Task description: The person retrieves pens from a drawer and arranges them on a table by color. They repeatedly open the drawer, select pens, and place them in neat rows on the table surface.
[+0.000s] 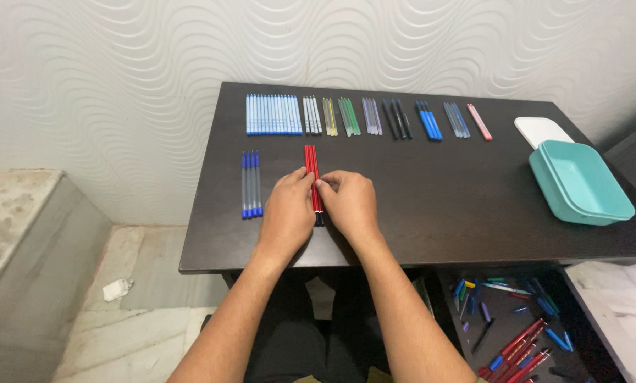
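While both hands sit mid-table (431,213), left hand (286,213) and right hand (349,202) pinch the red pens (312,167) from each side, fingers narrow. Blue pens (251,183) lie just left, a teal tub (580,183) far right.

On my dark table (438,206) a row of sorted pens lay along the far edge: a wide group of light blue pens (274,115), then green pens (349,116), black pens (397,118), blue pens (428,120) and one pink pen (479,122). Nearer to me, at my left, four blue pens (251,184) lay side by side. At the right stood a teal box (580,183), with its white lid (541,130) just behind it. Below the table, loose pens (509,323) lay mixed on a lower surface. The wall (119,85) had a wavy pattern.
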